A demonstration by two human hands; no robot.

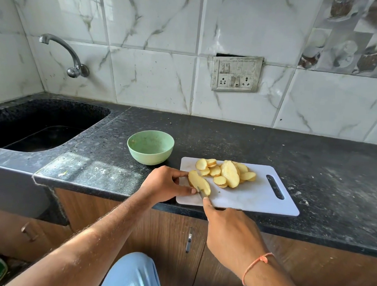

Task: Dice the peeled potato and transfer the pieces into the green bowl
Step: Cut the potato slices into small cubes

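Observation:
A white cutting board (254, 196) lies on the black counter near its front edge. Several pale yellow potato slices (225, 172) are heaped at the board's far left. A long peeled potato piece (199, 182) lies at the board's left end, and my left hand (165, 184) pinches it between fingers and thumb. My right hand (229, 230) grips a knife (200, 192) whose blade meets the near end of that piece; the handle is hidden in my palm. The green bowl (150, 147) stands empty on the counter, left of and behind the board.
A black sink (37, 126) is sunk into the counter at the left, with a metal tap (67, 55) on the tiled wall above it. A switch and socket plate (236, 74) is on the wall behind the board. Wooden cabinet doors (169, 236) are below the counter.

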